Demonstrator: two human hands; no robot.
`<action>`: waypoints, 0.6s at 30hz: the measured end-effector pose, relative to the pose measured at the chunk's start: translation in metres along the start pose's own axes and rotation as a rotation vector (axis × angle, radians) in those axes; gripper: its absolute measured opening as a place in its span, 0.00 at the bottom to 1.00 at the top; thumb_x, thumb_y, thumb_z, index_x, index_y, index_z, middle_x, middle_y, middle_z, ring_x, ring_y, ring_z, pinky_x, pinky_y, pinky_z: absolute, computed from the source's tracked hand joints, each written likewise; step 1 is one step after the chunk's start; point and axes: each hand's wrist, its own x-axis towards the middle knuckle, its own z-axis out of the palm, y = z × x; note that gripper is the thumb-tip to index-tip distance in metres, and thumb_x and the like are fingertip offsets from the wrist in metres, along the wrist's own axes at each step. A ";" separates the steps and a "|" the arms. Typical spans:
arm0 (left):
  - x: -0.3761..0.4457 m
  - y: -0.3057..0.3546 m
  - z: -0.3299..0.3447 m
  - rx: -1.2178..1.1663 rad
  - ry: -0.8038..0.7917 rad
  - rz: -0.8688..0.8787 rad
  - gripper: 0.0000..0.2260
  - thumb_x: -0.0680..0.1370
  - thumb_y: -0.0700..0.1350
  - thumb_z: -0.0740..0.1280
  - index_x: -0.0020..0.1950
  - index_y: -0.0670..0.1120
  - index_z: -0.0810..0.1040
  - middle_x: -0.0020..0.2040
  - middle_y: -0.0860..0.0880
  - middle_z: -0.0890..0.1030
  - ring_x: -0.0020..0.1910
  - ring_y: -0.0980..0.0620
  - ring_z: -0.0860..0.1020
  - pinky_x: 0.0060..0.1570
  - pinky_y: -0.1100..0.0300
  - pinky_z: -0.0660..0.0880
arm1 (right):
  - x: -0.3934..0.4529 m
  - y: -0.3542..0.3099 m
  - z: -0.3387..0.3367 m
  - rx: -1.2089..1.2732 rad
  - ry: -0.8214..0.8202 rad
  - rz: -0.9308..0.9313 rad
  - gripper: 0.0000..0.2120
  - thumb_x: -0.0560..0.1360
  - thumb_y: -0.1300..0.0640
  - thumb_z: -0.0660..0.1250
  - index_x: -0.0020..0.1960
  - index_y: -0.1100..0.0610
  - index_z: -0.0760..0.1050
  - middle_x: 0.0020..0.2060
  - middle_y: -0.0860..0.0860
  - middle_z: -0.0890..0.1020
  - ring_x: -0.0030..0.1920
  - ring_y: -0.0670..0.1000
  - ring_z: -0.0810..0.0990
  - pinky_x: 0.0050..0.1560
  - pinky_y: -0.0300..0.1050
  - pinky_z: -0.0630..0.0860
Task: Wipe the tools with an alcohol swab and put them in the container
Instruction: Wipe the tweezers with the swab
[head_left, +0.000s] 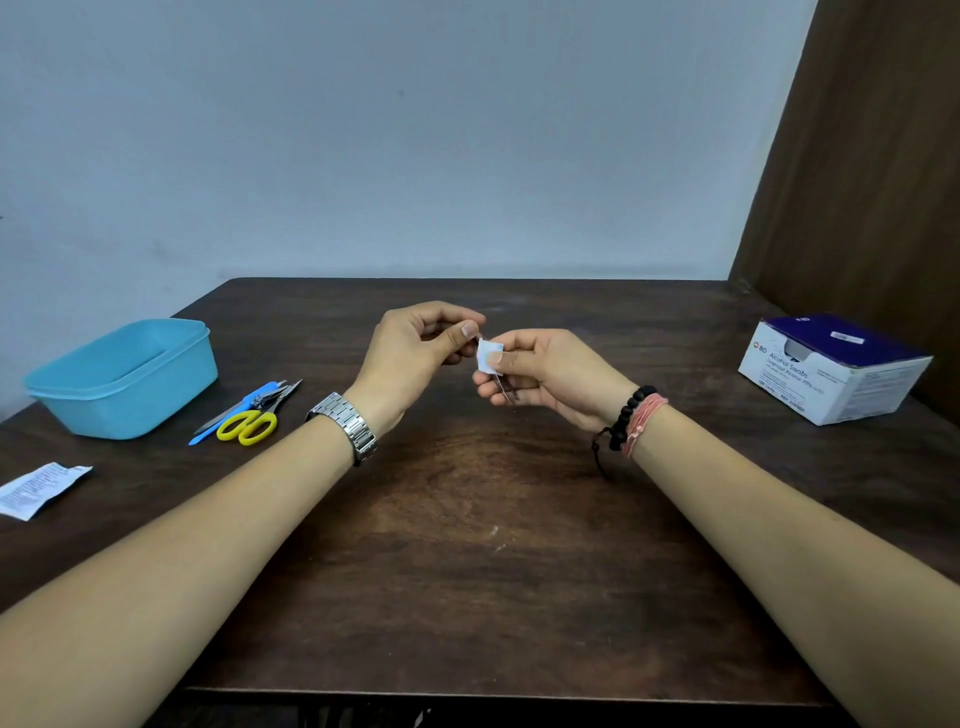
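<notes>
Dark wooden table (467, 519) with "BD Alcohol Swabs" box (836, 369), left hand (415, 353) and right hand (545, 374) pinching swab (489, 356) around seemingly tweezers (506, 389)

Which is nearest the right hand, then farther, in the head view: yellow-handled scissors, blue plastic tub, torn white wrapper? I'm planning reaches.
1. Yellow-handled scissors, left of centre.
2. Blue plastic tub, far left.
3. Torn white wrapper, left table edge.

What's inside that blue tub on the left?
The blue tub shows only bare inner walls and part of its floor; no tools are visible inside. Its near wall hides the front of the floor. The yellow scissors and other tools lie beside it on the table.
</notes>
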 end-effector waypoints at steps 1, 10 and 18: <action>0.000 0.000 0.000 -0.009 -0.002 -0.001 0.05 0.79 0.39 0.69 0.50 0.47 0.84 0.40 0.51 0.85 0.39 0.57 0.82 0.44 0.64 0.79 | 0.001 0.000 -0.001 0.008 -0.010 0.004 0.05 0.80 0.65 0.63 0.52 0.61 0.78 0.43 0.58 0.84 0.41 0.50 0.85 0.44 0.41 0.82; 0.002 0.000 -0.001 -0.017 0.015 0.014 0.06 0.78 0.38 0.69 0.49 0.48 0.84 0.41 0.48 0.84 0.40 0.55 0.81 0.44 0.63 0.79 | 0.001 0.001 -0.004 -0.072 -0.043 -0.010 0.09 0.78 0.69 0.65 0.56 0.61 0.76 0.45 0.57 0.85 0.44 0.52 0.85 0.49 0.45 0.83; 0.002 0.000 0.001 -0.030 -0.006 0.011 0.07 0.79 0.38 0.69 0.48 0.49 0.84 0.38 0.52 0.84 0.39 0.57 0.81 0.42 0.64 0.78 | -0.001 0.001 -0.004 -0.159 -0.044 -0.043 0.10 0.77 0.68 0.66 0.58 0.63 0.74 0.44 0.58 0.84 0.43 0.53 0.85 0.48 0.47 0.83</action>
